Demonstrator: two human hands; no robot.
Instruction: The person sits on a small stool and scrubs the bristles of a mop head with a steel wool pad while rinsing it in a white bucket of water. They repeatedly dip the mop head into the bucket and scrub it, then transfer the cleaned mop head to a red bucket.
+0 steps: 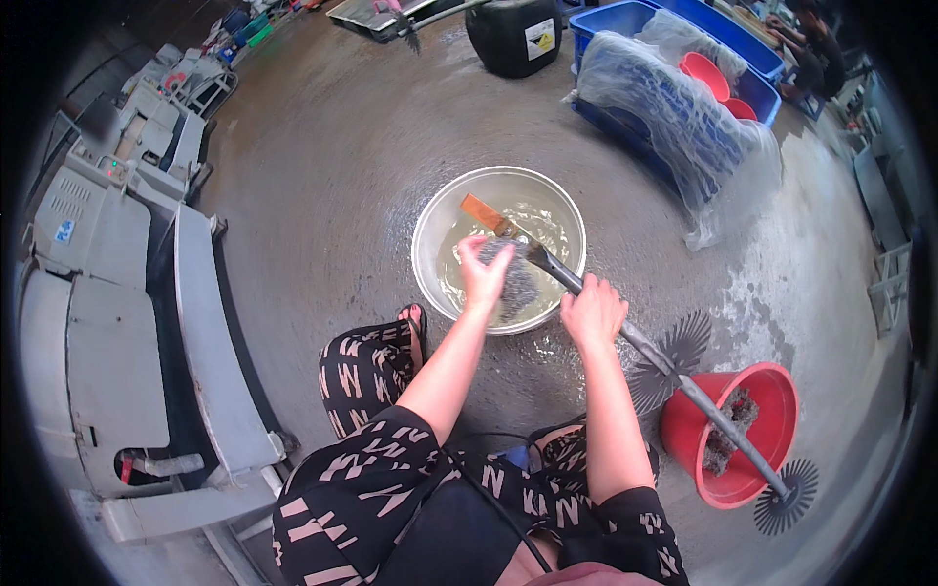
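A metal basin [426, 284] of cloudy water sits on the floor before me. Over it, my left hand [481, 278] has its fingers curled at the edge of a grey, ribbed-looking piece [520, 285]; blur hides its exact kind. My right hand [594, 311] is wrapped around a long grey rod [640, 342] that slants down to the right. An orange flat blade [483, 212] shows at the rod's far end, above the water. Dark slotted discs are on the rod: one disc [684, 342] below my right hand, another disc [799, 493] at the near end.
A red bucket [684, 430] with grey fibrous scrap [725, 439] stands under the rod at right. Blue tubs [611, 122] draped with pale netting [674, 137] are at the far right, a black drum [513, 39] at the back. Grey machines [112, 342] line the left. The floor is wet.
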